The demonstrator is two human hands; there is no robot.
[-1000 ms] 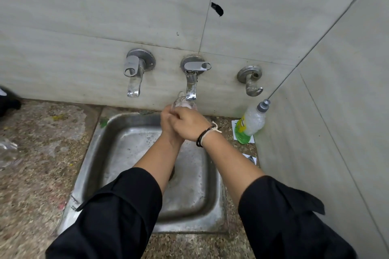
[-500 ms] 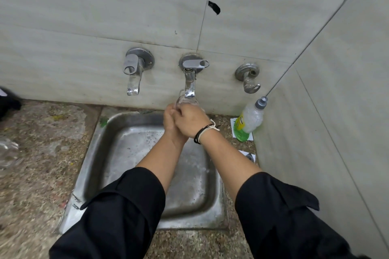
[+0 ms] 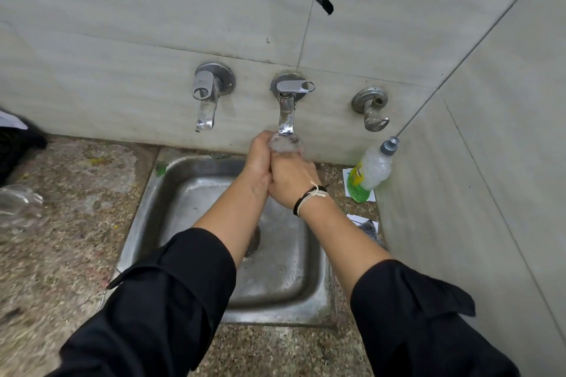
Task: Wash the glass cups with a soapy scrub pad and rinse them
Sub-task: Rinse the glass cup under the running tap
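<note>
Glass cup (image 3: 286,144): clear, rounded, blurred by water and froth, it sits directly under the spout of the middle tap (image 3: 286,113), above the far rim of the sink (image 3: 183,202), at 12 o'clock from the drain.

Nearest the camera, 2 loose black sleeves are pushed up the forearms. Beyond them the left hand (image 3: 258,165) curls round the cup's left side, and the right hand (image 3: 291,180), wearing a black band and a pale knotted thread at the wrist, wraps the cup's lower body; the 2 hands press together. No scrub pad can be made out between the fingers.

Dull, scratched steel forms the square sink with rounded corners, set in a speckled stone counter (image 3: 61,254). At 3 o'clock from the hands a soft plastic soap bottle (image 3: 369,174) with green liquid and a grey cap leans against the side wall. At 9 o'clock, near the picture's edge, lies a blurred clear glass item (image 3: 18,205).

Farther back, 3 chrome fittings stand on pale veined tiles.

Compared with 0.5 s ago, the hands sit slightly higher, the cup closer to the spout, and more froth shows at its mouth.
</note>
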